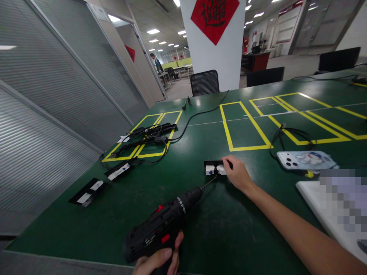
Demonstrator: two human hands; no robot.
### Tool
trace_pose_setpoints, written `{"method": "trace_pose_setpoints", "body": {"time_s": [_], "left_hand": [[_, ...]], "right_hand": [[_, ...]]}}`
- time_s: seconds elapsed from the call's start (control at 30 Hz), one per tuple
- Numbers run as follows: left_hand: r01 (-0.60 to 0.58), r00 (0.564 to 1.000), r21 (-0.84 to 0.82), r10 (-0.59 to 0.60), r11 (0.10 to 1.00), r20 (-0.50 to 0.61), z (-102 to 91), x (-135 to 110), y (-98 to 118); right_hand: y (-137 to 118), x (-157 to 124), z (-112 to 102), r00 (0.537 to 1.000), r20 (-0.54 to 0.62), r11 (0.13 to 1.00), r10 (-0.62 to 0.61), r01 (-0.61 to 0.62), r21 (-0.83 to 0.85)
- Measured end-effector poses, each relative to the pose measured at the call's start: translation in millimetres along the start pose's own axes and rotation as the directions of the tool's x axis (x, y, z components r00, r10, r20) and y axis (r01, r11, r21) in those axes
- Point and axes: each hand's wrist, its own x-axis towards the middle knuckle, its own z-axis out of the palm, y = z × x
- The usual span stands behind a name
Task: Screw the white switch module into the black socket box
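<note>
a red poster [215, 19] hangs on a white pillar [229, 65] behind a mesh chair [204, 83].

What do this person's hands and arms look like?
The bare left hand and bare right hand wear no gloves, and no rings show. The slim right forearm is bare, with no sleeve, watch or bracelet in view; the left forearm isn't visible.

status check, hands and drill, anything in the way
Left hand gripping drill; right hand pinching part. Bit tip at part, contact unclear. Phone and cables lie apart from drill, not in the way.
</note>
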Motion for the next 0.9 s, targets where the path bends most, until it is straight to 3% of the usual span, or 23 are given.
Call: {"method": "trace_pose_setpoints", "body": {"time_s": [0.9], "left_hand": [[-0.022, 1.000, -0.004, 0.022, 1.000, -0.016, -0.3, 2.3, -2.4]], "right_hand": [[2.0, 0.9, 0.7, 1.000, 0.000, 1.000, -0.004, 0.004, -0.010]]}}
